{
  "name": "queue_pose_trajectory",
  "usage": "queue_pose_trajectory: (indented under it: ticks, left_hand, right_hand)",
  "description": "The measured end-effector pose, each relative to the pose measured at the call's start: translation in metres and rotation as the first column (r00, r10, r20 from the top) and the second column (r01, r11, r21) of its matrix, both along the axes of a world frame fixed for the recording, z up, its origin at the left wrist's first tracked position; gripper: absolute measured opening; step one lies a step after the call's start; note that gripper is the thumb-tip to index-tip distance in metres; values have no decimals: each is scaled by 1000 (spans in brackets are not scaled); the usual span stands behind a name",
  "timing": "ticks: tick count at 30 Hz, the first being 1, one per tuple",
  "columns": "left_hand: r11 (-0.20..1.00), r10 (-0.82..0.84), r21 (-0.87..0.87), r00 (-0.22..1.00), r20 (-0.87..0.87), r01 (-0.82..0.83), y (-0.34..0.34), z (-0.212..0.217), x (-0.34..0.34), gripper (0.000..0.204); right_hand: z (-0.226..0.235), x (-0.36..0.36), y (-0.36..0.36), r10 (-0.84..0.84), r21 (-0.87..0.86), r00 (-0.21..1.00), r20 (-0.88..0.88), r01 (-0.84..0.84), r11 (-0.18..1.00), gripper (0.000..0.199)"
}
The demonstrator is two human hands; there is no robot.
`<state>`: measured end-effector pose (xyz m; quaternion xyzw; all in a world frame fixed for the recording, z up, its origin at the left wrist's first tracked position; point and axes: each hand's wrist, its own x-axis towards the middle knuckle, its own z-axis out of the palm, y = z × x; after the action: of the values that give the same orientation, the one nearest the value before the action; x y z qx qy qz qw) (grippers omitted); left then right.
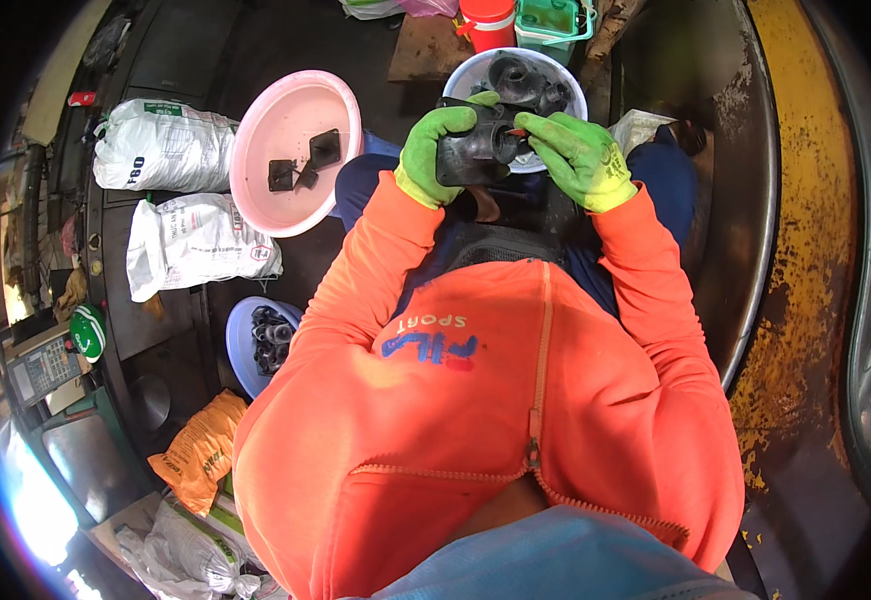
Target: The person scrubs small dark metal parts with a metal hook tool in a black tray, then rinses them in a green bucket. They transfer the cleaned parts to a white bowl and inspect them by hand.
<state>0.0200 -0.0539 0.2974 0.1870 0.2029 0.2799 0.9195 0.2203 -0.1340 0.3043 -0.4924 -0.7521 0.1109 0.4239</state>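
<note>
My left hand (434, 150), in a green glove, grips a black molded part (468, 160) with a flat square flange and a round neck. Gloved alike, my right hand (584, 165) pinches a small red-tipped tool (518, 132) against the neck; its kind cannot be made out. Just beyond my hands is a pale blue basin (464, 72) with more black round-necked parts (521, 82) in it. To the left, a pink basin (254, 120) holds a few black square pieces (325, 148).
White printed sacks (166, 145) lie left of the pink basin. A blue basin (239, 350) of small black pieces sits nearer, by an orange bag (201, 450). At the far side stand a red container (489, 25) and a green pail (548, 22). A rusty yellow edge (801, 230) runs along the right.
</note>
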Motion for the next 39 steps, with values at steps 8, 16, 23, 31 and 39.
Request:
queue_pose_trajectory:
  ticks: [8, 16, 23, 31, 39]
  left_hand:
    - [993, 101, 58, 995, 24, -102, 0, 13, 4, 55]
    - [949, 185, 257, 982, 24, -185, 1, 17, 5, 65]
    - [800, 272, 513, 950, 150, -310, 3, 16, 12, 73]
    - [-216, 493, 976, 860, 132, -26, 21, 10, 4, 71]
    - [-602, 430, 795, 868, 248, 71, 24, 22, -4, 62]
  right_hand:
    - [-2, -6, -2, -24, -23, 997, -69, 23, 999, 26]
    - [-21, -11, -2, -56, -238, 965, -256, -7, 971, 28]
    - [-15, -30, -10, -161, -468, 743, -649, -223, 855, 33]
    - [23, -34, -24, -410, -515, 314, -857, -561, 648, 32]
    - [35, -24, -25, -488, -418, 191, -852, -809, 413, 30]
